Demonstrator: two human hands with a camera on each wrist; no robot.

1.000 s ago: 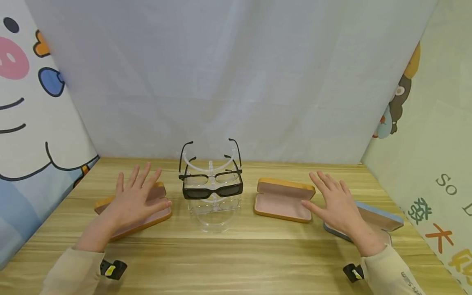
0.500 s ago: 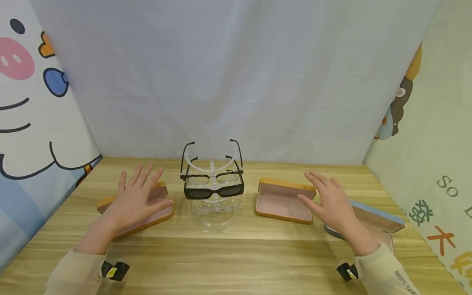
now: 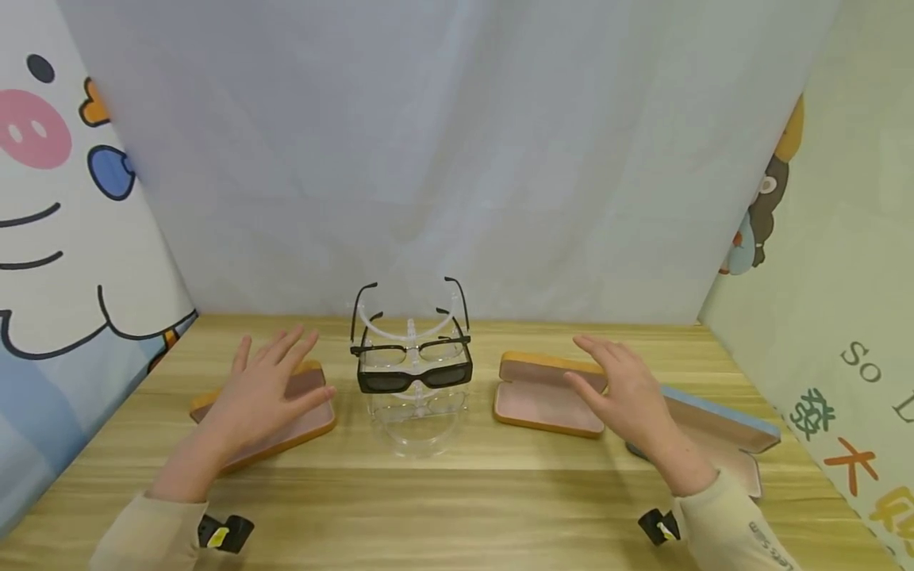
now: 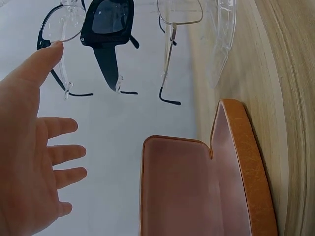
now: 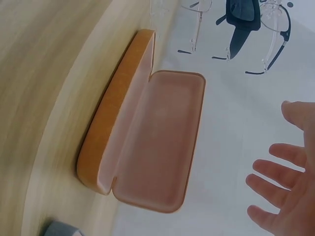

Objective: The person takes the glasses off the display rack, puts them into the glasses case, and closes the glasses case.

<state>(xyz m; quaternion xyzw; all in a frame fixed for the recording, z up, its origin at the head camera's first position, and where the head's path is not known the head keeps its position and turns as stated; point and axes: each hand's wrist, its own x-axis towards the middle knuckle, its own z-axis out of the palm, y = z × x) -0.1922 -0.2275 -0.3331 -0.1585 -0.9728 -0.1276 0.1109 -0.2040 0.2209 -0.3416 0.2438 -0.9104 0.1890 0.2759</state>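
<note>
your right hand [image 3: 628, 400] has slid toward the frame's middle; it and your left hand [image 3: 259, 398] hold nothing, fingers straight, so the dark glasses [image 3: 428, 378] stay untouched.

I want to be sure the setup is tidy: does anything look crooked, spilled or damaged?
Nothing visible looks spilled or damaged. The left orange case and the blue case lie more slanted than the middle orange case, perhaps deliberately.
</note>
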